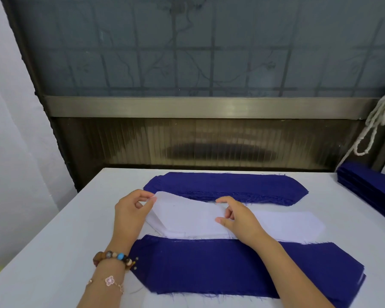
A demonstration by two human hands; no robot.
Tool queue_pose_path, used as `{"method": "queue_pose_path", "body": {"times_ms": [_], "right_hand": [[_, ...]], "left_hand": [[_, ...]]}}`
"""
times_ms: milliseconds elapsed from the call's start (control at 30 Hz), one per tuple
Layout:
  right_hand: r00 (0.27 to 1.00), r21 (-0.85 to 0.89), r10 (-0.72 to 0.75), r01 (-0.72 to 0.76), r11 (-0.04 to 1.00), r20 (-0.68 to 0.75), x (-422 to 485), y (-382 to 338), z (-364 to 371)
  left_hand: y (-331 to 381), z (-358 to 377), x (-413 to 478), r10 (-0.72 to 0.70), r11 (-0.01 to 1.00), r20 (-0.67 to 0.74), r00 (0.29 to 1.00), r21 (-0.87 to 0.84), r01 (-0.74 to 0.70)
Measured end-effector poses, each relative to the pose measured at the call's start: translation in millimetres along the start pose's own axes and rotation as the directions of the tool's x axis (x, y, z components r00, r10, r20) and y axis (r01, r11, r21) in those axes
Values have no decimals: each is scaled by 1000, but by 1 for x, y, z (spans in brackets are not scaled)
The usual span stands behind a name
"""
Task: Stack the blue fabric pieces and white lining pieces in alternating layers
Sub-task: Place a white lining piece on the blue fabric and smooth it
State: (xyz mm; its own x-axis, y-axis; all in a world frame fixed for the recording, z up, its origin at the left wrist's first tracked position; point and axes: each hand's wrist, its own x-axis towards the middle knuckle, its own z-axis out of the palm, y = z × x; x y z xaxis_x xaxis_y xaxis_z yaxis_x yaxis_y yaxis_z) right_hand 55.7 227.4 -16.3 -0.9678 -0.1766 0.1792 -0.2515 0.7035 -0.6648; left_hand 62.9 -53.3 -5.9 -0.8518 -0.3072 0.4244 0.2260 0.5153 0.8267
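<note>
One white lining sheet [187, 214] curls up off the white pile [287, 225] in the middle of the table [53, 241], my left hand [130, 210] pinching its left tip and my right hand [238, 216] pinching its far edge, between the blue pile [227, 185] beyond and the blue stack [209, 263] nearest me.

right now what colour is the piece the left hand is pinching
White: the lining piece in the left hand, clearest in the head view.

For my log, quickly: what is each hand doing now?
Left hand: pinches the thin white lining sheet at its end.
Right hand: holds the same sheet.
</note>
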Motion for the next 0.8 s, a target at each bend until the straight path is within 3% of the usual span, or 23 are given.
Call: {"method": "queue_pose_path", "body": {"times_ms": [267,633,800], "right_hand": [[1000,-41,19,-20,999,-8,2,4,-3],[979,-78,202,-204,976,-29,2,20,-27],[959,-190,281,-285,940,-45,-3,40,-55]], "left_hand": [[-7,0,0,-136,978,88,987,-145,147],[-16,7,-1,-178,982,136,975,-38,184],[-20,9,1,-177,984,131,976,23,175]]}}
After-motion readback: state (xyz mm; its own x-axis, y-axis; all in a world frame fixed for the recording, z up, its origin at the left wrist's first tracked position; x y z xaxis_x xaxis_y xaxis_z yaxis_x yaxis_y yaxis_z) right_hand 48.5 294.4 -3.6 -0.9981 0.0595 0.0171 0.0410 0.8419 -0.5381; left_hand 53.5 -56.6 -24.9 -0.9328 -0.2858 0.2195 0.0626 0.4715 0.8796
